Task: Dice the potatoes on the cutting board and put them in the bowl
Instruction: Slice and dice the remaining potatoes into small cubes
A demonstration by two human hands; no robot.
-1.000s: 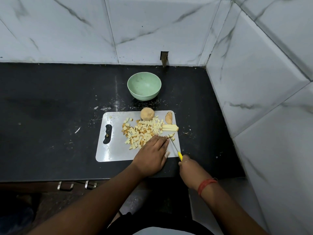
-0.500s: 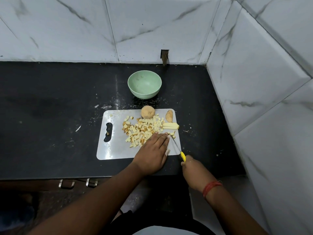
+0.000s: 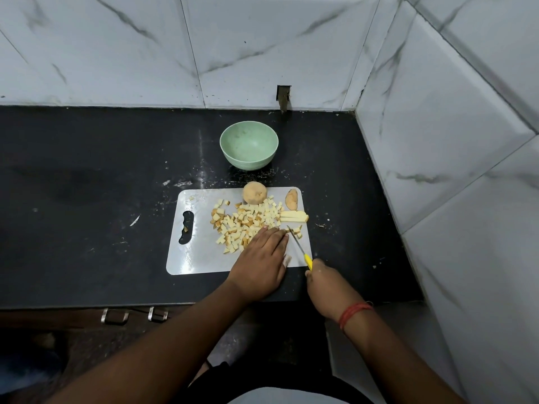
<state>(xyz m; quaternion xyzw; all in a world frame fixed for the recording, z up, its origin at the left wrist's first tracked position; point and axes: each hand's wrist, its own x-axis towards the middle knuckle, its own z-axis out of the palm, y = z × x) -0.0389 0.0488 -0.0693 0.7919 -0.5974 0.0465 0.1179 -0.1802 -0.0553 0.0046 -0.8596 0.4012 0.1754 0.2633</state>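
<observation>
while left hand (image 3: pixel 262 259) lies flat, fingers straight, beside knife (image 3: pixel 297 246) gripped by right hand (image 3: pixel 323 282), blade may nick fingertips. diced potato (image 3: pixel 245 221) heaped on cutting board (image 3: pixel 198 258); cubes may scatter onto desk (image 3: pixel 87 185). bowl (image 3: pixel 248 144) holds nothing.

The left hand (image 3: pixel 261 259) covers whatever lies under its palm, just beside the knife (image 3: pixel 299 248). Most of the yellow handle is buried in the right hand (image 3: pixel 323 282) (its fingers curl out of sight). The bench (image 3: pixel 87 176) runs off the left edge.
</observation>
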